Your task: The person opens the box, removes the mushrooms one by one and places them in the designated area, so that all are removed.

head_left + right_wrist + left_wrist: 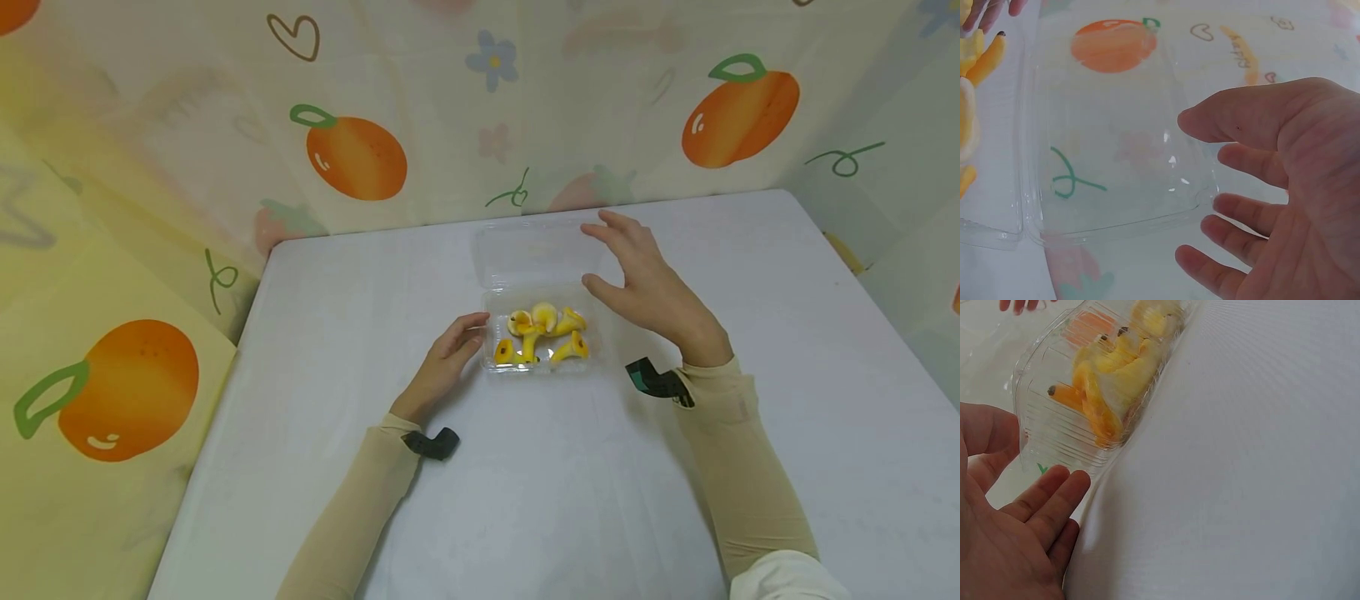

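Observation:
A clear plastic clamshell box (542, 367) sits on the table with its lid (528, 254) raised at the back. Several small yellow banana-like pieces (531, 340), some with dark tips, lie inside the base. My left hand (447, 360) is at the left side of the box, its fingertips at the wall, fingers fairly straight. In the right wrist view, my right hand (1285, 169) is beside the lid's edge, thumb and fingers spread with nothing between them. Whether it touches the lid cannot be told.
A white cloth covers the table (787, 400). Behind it hangs a curtain (442, 100) printed with oranges, flowers and hearts, close to the table's back edge. Yellow-toned cloth (90, 275) hangs on the left side.

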The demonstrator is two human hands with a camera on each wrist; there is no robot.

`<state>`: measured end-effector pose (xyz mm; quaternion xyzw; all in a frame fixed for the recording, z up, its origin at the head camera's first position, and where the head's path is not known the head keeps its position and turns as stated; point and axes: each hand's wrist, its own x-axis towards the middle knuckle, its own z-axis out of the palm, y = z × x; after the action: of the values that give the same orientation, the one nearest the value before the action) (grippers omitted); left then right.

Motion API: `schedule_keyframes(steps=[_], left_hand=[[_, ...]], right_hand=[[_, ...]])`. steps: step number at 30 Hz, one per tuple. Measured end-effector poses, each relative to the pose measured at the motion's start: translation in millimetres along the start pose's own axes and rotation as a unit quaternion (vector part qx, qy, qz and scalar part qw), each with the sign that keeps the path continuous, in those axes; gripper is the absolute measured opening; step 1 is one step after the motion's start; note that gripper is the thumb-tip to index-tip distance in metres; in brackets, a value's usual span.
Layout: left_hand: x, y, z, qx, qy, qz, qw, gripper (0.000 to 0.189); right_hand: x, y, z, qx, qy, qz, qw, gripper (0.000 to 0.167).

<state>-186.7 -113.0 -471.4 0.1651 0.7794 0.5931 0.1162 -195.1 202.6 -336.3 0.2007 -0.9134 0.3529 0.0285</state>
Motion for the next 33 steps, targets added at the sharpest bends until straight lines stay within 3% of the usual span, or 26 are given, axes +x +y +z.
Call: schedule_keyframes(steps=[10,20,33], left_hand=[[1.4,0.3,0.0,-0.008,-0.002,0.001,1.0000,0.042],[1.4,1.0,0.3,-0.007,-0.001,0.005,1.0000,0.041],[0.8,0.3,0.5,-0.006,0.000,0.001,1.0000,0.041]], right_hand=[[0.7,0.4,-0.1,0.000,0.003,-0.004,1.0000,0.060],[5.9,8.2,3.3,0.056,0.007,0.004,0.9984,0.084],[8.7,12.8,6.1,0.083,-0.008,0.032,0.9960,0.086]])
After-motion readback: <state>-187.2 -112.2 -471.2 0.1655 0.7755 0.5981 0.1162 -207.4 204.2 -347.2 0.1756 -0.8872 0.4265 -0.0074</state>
